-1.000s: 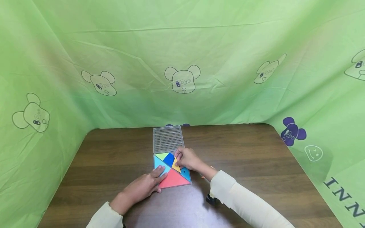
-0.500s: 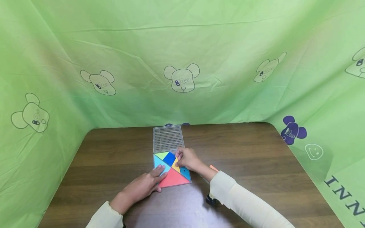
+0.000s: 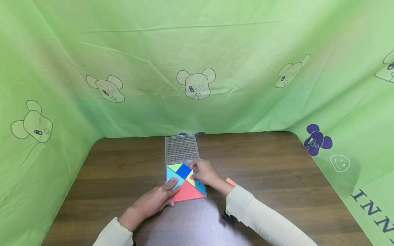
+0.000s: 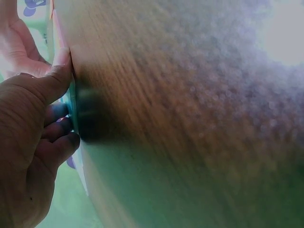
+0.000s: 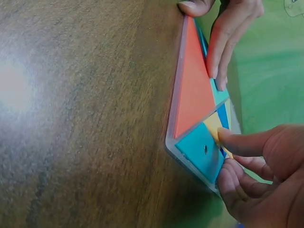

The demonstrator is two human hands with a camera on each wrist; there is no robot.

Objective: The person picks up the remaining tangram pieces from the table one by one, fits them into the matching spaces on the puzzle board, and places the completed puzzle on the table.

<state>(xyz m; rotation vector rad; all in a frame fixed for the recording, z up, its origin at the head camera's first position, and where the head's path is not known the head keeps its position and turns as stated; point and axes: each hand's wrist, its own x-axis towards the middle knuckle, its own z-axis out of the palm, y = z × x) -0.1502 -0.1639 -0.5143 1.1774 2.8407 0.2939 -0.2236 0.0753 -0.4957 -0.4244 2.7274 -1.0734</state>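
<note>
A flat clear tangram case (image 5: 175,116) lies on the table with coloured pieces in it. Its near part holds a large red triangle (image 3: 188,192) and a light blue triangle (image 3: 170,175). Farther back sit a dark blue piece (image 3: 184,171), a lime green piece (image 3: 174,167) and a teal piece (image 5: 197,152) with a small hole. My left hand (image 3: 155,200) holds the case at its near left, fingers on the light blue triangle, thumb at the near edge. With thumb and fingertips, my right hand (image 3: 205,171) pinches a yellow triangle (image 5: 212,125), partly hidden, beside the teal piece.
The case's dotted grey lid (image 3: 181,150) lies unfolded behind it. An orange piece (image 3: 231,181) shows past my right wrist, partly covered by the sleeve. Green printed cloth (image 3: 138,116) surrounds the brown wooden table (image 3: 267,160).
The yellow triangle has shifted slightly and lies flatter between the blue and teal pieces, my right fingers moving with it. My left hand has stayed in place.
</note>
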